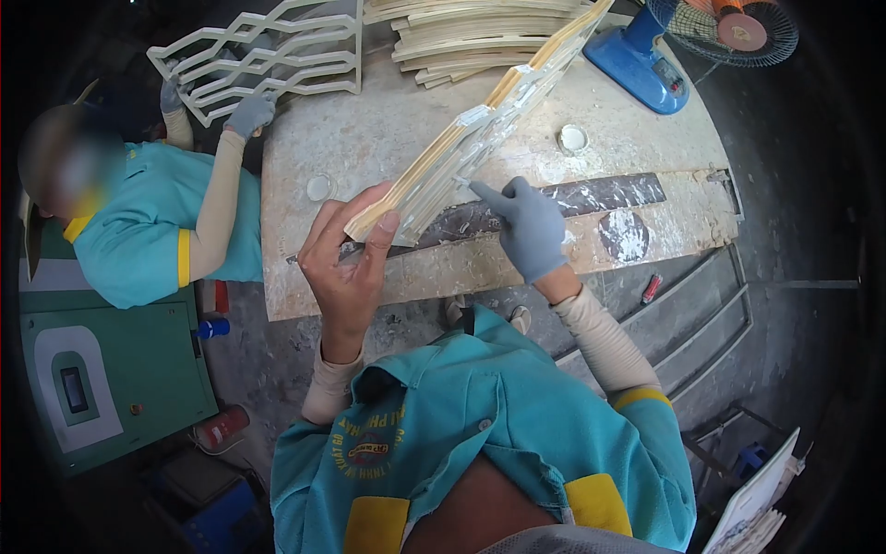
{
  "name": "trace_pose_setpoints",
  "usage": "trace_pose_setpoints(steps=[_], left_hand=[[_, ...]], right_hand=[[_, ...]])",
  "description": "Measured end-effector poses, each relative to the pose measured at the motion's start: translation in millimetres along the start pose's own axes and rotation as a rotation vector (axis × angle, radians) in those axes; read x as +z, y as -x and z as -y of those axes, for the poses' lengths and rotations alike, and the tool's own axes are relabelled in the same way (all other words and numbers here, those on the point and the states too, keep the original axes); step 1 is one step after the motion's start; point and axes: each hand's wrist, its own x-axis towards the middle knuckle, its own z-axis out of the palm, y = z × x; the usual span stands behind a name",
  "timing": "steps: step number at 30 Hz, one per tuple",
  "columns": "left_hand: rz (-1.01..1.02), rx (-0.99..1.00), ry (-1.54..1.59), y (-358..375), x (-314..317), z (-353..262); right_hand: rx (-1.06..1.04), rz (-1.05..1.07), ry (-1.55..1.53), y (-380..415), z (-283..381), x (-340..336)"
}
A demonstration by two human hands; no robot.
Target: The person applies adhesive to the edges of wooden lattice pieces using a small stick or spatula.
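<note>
A slatted wooden panel [475, 138] is tilted on edge above the worktable, with white paste smeared along its face. My bare left hand [349, 249] grips its lower end, thumb on the near side and fingers behind. My right hand [532, 226], in a grey glove, has its index finger stretched toward the panel's face, where a dab of white paste [463, 182] shows by the fingertip. The other fingers are partly curled, and I see no tool in them. Below the panel, a dark paste-streaked strip [609, 196] lies on the table.
The worktable [406, 102] bears two small round containers of white paste, one the right container [572, 139], plus stacked wooden pieces [489, 32] and a blue fan [637, 65]. At left a co-worker [175, 212] holds a lattice frame [268, 55]. Metal rails [692, 346] are on the right.
</note>
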Motion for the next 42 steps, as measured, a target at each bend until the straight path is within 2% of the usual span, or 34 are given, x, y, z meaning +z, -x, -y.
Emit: trace_pose_setpoints(steps=[4, 7, 11, 13, 16, 19, 22, 26, 28, 31, 34, 37, 42], left_hand=[[0.0, -0.007, 0.001, 0.1, -0.6, -1.4], [-0.002, -0.014, 0.017, 0.5, 0.0, -0.2], [-0.005, 0.0, 0.021, 1.3, 0.2, 1.3], [-0.01, 0.005, 0.025, -0.3, -0.1, 3.7], [-0.015, 0.025, 0.043, -1.3, -0.3, 4.9], [-0.006, 0.024, 0.037, -0.6, -0.9, 3.2], [-0.022, 0.062, 0.037, -2.3, 0.4, 6.1], [-0.015, 0.021, 0.052, -4.3, -2.1, 1.7], [-0.014, 0.003, 0.048, -3.7, -2.6, 1.9], [-0.014, 0.025, 0.05, -3.4, -2.8, 3.7], [-0.008, 0.015, 0.051, -1.2, -3.2, 2.6], [-0.015, 0.017, 0.054, -1.6, -4.1, 2.9], [-0.01, 0.018, 0.047, -2.0, -4.0, 3.5]], right_hand=[[0.006, 0.079, -0.063, 13.0, 12.7, 2.4], [0.022, 0.023, -0.177, 10.4, 6.6, 3.3], [0.073, 0.022, -0.079, 5.0, 7.4, 3.4], [0.064, 0.088, -0.152, 10.1, 11.3, 5.1], [0.089, 0.077, -0.28, 11.2, 8.2, 5.6], [0.186, 0.081, -0.168, 0.5, 8.2, 0.0], [0.102, 0.117, -0.26, 10.4, 9.3, 7.4], [0.121, 0.201, -0.369, 22.0, 16.2, 6.0], [0.117, 0.018, -0.358, 23.5, 19.4, 9.8], [0.143, -0.102, -0.372, 24.0, 20.5, 31.1], [0.2, -0.115, -0.268, 22.1, 20.3, 44.9], [0.159, -0.124, -0.209, 33.9, 18.7, 49.9], [0.189, -0.051, -0.229, 41.1, 12.9, 26.4]])
